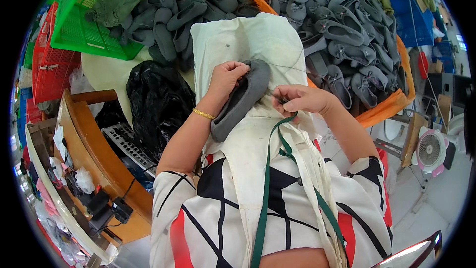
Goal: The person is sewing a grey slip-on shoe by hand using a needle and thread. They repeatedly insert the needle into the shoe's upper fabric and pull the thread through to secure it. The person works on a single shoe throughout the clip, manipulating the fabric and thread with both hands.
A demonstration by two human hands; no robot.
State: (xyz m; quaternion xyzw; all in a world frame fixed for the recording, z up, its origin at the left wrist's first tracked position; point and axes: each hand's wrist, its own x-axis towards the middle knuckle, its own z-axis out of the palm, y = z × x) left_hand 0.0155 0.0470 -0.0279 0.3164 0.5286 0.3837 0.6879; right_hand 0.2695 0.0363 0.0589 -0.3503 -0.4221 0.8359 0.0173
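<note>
My left hand [229, 80] is closed on the upper rim of a dark grey soft slip-on shoe [238, 100], its fingertips at the opening. The shoe stands tilted over a cream cloth [210, 44] on my lap. Just right of the shoe, my right hand [302, 100] is closed in a pinch. A small dark thing shows at its fingertips, too small to name. A thin dark thread [287, 66] curves over the cloth above that hand. A green apron strap [267, 183] hangs below it.
Many grey shoes lie heaped at the far left, and grey shoes with bows [342, 32] fill an orange sack [404, 100] at right. A green crate [82, 34], a black plastic bag [157, 104] and a wooden bench [99, 168] stand left. A small fan [430, 148] is right.
</note>
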